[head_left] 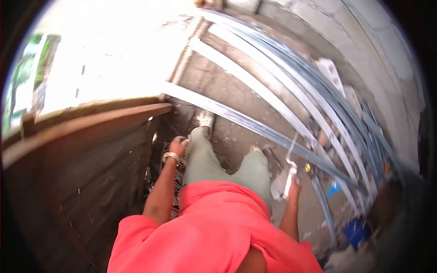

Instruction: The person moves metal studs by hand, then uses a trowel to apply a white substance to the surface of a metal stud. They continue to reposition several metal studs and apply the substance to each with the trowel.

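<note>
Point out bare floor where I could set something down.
Bare floor shows between the person's legs and the nearest metal strip, and beyond it up to the next strip. Crowded: along the block wall, where strips bunch together.

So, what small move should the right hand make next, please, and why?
Probably draw the white tool in the right hand closer to the body: its thin bent rod seems to point toward the nearest long metal strip.

Shows plain coral-red on the loose cloth shirt (214, 227), muted sage green on the long cloth trousers (202, 154).
</note>
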The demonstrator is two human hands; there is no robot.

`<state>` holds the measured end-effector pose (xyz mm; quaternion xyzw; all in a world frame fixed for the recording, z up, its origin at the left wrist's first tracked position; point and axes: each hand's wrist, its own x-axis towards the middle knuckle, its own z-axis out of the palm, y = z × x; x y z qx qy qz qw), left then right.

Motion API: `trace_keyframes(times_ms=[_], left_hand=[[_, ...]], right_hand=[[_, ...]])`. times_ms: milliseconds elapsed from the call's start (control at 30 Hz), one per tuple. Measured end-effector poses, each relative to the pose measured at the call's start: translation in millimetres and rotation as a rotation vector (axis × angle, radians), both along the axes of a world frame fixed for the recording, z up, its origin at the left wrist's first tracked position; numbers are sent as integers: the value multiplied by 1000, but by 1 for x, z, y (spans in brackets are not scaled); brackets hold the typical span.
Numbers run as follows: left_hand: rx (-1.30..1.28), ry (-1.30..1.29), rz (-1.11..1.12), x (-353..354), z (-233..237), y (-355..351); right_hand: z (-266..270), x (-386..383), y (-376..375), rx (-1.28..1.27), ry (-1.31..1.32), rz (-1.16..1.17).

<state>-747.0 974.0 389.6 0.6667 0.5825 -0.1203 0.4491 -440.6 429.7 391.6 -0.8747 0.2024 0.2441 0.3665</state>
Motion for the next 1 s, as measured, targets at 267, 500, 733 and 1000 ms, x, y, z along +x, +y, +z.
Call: trace_keyframes(times_ms=[267, 500, 733, 1000], left_hand=[[73, 38, -601, 84, -24, 71], [3, 89, -1133, 223, -191, 100], [-421, 222, -1539, 324, -334, 39], [-55, 347, -1454, 290, -337, -6]], right_hand=[[12, -74, 101, 35, 450, -550], [-138, -117, 67, -474, 601, -153], [-222, -147, 36, -424, 881, -10], [-339, 17, 170, 716, 351, -1185]])
